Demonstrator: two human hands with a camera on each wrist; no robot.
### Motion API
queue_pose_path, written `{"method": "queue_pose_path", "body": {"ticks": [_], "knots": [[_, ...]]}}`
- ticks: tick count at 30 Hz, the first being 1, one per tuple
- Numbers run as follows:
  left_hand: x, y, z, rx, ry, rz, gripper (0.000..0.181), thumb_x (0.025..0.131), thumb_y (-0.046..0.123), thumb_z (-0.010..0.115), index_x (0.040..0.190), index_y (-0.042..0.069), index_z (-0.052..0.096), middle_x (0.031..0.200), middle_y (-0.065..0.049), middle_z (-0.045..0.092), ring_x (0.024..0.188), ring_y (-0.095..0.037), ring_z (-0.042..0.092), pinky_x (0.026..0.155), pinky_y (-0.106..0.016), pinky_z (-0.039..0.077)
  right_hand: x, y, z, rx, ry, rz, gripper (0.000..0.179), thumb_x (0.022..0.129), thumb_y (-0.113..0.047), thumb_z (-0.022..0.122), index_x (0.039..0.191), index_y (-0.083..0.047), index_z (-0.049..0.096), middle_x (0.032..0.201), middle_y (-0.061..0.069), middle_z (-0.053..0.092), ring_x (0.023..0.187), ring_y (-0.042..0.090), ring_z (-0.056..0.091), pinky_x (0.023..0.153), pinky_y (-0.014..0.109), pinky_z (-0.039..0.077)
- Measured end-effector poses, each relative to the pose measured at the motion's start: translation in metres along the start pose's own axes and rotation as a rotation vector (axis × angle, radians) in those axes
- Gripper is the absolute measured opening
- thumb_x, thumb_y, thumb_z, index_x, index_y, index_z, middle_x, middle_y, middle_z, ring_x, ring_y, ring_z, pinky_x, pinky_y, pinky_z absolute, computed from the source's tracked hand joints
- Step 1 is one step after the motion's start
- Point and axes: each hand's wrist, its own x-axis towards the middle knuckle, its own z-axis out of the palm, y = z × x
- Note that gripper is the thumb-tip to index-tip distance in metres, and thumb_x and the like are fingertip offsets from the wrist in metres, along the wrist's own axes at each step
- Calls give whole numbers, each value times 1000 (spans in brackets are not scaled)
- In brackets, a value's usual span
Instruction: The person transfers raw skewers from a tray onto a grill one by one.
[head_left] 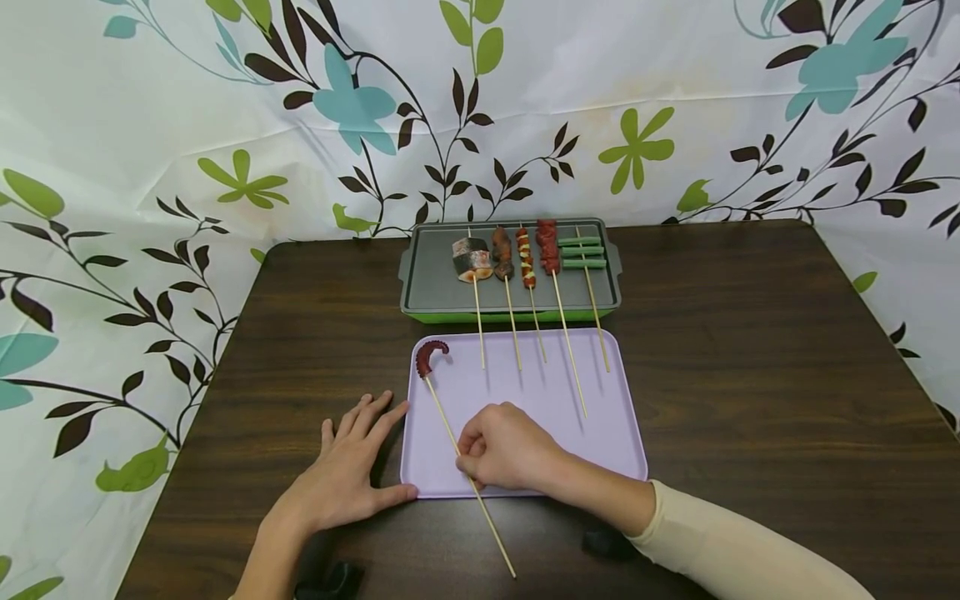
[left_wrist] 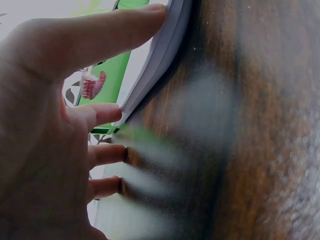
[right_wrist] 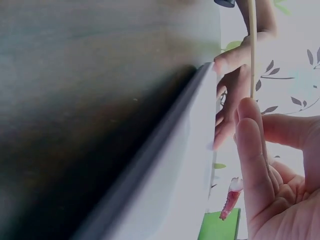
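My right hand (head_left: 513, 446) pinches the wooden stick of an octopus tentacle skewer (head_left: 431, 358) between thumb and fingers. The dark red, curled tentacle points to the far left corner of the lilac tray (head_left: 525, 383), and the stick's bare end reaches past the near edge. In the right wrist view the stick (right_wrist: 253, 55) runs up from the fingertips. My left hand (head_left: 348, 475) lies spread at the tray's left side, thumb and forefinger at its rim. The left wrist view shows the thumb (left_wrist: 125, 27) against the tray edge, other fingertips down on the table.
Behind the tray stands a green grill with a grey top plate (head_left: 435, 292). Several skewers lie on it side by side, including red meat (head_left: 548, 247) and green pieces (head_left: 582, 252), their sticks reaching over the tray. A leaf-patterned cloth (head_left: 525, 108) hangs behind the brown table (head_left: 750, 358).
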Motion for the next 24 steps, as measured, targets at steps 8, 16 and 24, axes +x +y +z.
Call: {"method": "queue_pose_path", "body": {"ticks": [8,16,24], "knots": [[0,-1,-1,-7,-3,2,104,70,71,72,155,29,28,160,-8,21,146,-40,13,96,-83,9,4,-14,-8,-50,22,-55,14,81,-12,73,69,-18,71,49,-23,55,50,-7,53,56,19,43],[-1,0,0,-14,9,16,103,71,70,73,155,29,29,160,-9,23,145,-41,14,95,-83,10,15,-25,-23,4,31,-39,10,84,-12,73,75,-15,73,51,-20,58,49,0,56,49,21,40],[0,0,-1,-15,-10,-3,103,70,71,72,155,30,29,160,-8,21,146,-40,12,96,-82,9,31,-29,-38,46,84,27,11,87,-14,71,76,-13,74,53,-16,61,53,6,61,48,24,38]]}}
